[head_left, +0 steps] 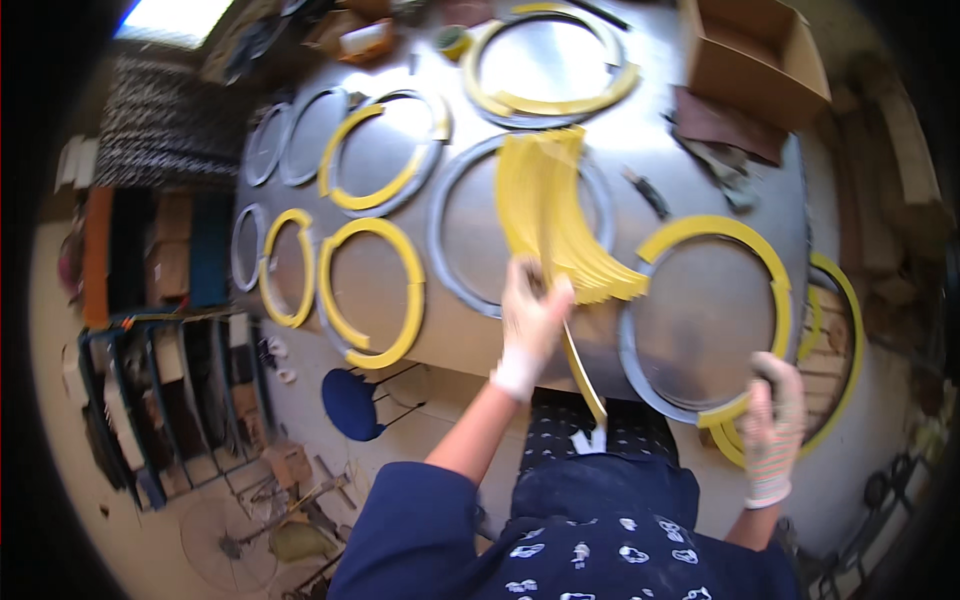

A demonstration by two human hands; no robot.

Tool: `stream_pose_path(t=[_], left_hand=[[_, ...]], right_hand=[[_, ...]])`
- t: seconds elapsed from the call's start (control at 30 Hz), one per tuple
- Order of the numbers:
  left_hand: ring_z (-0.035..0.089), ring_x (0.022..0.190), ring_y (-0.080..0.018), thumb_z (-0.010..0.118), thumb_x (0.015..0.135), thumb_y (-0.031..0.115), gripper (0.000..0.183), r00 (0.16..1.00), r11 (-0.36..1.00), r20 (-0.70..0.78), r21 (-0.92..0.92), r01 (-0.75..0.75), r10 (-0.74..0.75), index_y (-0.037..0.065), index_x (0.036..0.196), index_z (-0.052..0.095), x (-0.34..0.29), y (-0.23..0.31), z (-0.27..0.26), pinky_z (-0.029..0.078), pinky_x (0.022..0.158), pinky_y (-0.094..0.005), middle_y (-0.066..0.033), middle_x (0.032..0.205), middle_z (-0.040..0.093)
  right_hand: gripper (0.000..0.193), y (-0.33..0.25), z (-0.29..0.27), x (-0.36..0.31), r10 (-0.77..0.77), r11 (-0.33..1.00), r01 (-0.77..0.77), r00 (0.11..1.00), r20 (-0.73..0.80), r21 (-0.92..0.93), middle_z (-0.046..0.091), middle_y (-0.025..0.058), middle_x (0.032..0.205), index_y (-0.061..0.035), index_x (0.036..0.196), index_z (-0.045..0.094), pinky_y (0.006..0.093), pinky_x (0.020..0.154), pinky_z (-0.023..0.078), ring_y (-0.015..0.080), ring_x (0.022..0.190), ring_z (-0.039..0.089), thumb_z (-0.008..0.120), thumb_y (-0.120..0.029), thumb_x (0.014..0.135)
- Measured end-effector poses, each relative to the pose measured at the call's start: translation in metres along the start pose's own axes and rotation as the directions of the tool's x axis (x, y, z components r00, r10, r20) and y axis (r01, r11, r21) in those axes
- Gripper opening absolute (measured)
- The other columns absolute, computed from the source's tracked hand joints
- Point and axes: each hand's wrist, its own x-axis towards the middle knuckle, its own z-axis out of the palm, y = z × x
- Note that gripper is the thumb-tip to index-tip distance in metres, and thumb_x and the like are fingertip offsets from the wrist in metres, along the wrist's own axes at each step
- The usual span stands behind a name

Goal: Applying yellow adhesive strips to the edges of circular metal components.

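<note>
My left hand [532,312], in a pale glove, is closed on a narrow curved yellow strip [583,375] that hangs below it, seen nearly edge-on. Just beyond it, a fanned stack of yellow curved strips [545,200] lies across a grey ring [440,235]. My right hand [773,425], gloved too, is at the table's near right edge, its fingers loosely bent with a gap to the thumb and nothing visible between them. Beside it lies a grey ring [630,345] with yellow arc segments [715,228] along its top and lower right; the hand partly covers the lower segment.
Several more rings with yellow arcs [415,265] lie on the metal table [470,345]. A black-handled tool [648,192], a cardboard box [745,60] and a cloth [728,165] are toward the right. A blue stool [350,405] stands left of me; a yellow-edged ring [850,360] is beyond the right edge.
</note>
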Motion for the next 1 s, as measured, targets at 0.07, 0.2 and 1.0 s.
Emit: stream_pose_path(t=[0.07, 0.2, 1.0], left_hand=[[0.058, 0.068, -0.0138, 0.074, 0.086, 0.023, 0.031, 0.995, 0.981, 0.103, 0.194, -0.008, -0.012, 0.003, 0.101, 0.056, -0.066, 0.001, 0.018, 0.051, 0.067, -0.0308, -0.0027, 0.078, 0.06], [0.064, 0.08, -0.0207, 0.064, 0.097, 0.022, 0.021, 0.914, 0.929, 0.251, -0.11, 0.353, -0.317, 0.006, 0.109, 0.057, -0.155, -0.085, 0.091, 0.053, 0.076, -0.0344, -0.0091, 0.089, 0.066], [0.068, 0.068, -0.0177, 0.048, 0.105, 0.034, 0.036, 0.302, 0.775, 0.768, 0.367, 0.515, -0.565, 0.0, 0.115, 0.055, -0.13, -0.112, 0.044, 0.055, 0.064, -0.0306, -0.0102, 0.091, 0.068]], right_hand=[[0.029, -0.018, 0.012, -0.006, -0.269, 0.937, 0.287, 0.957, 0.113, -0.198, 0.064, 0.0146, 0.114, -0.0014, 0.116, 0.063, 0.0401, 0.094, 0.049, 0.03, 0.102, 0.063, 0.063, -0.011, 0.089], [0.042, -0.008, 0.064, -0.023, -0.186, 0.907, 0.271, 0.945, 0.269, -0.323, 0.065, 0.0156, 0.119, -0.0033, 0.123, 0.058, 0.0434, 0.092, 0.049, 0.0329, 0.106, 0.064, 0.067, -0.024, 0.088], [0.021, 0.052, 0.164, -0.018, 0.322, 0.827, -0.142, 0.913, 0.251, -0.544, 0.068, 0.0087, 0.099, -0.0114, 0.093, 0.071, 0.0408, 0.089, 0.051, 0.0277, 0.098, 0.065, 0.073, -0.029, 0.084]])
